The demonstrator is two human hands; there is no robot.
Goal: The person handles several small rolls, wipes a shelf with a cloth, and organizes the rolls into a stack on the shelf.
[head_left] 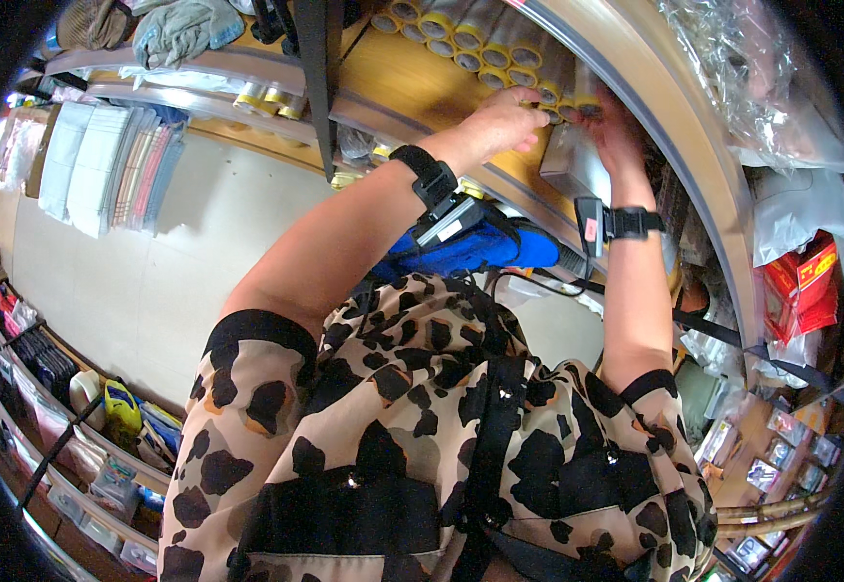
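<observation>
Several pale rolls with yellow-rimmed ends (467, 41) lie stacked side by side on a wooden shelf (398, 82) in front of me. My left hand (511, 122) is at the near edge of the stack, thumb and fingers closed on the end of one roll (547, 94). My right hand (618, 136) reaches up beside it, its fingers curled at another yellow-rimmed roll (587, 100) at the stack's right end. Part of the right fingers is hidden. Beneath the hands sits a grey-white box (569, 163) on the same shelf.
A black shelf post (316, 82) stands left of my left arm. Folded cloths (102, 165) hang at the left, and grey gloves (187, 37) lie above. A curved shelf edge (669, 97) runs close to my right arm. Blue slippers (475, 249) sit below my arms.
</observation>
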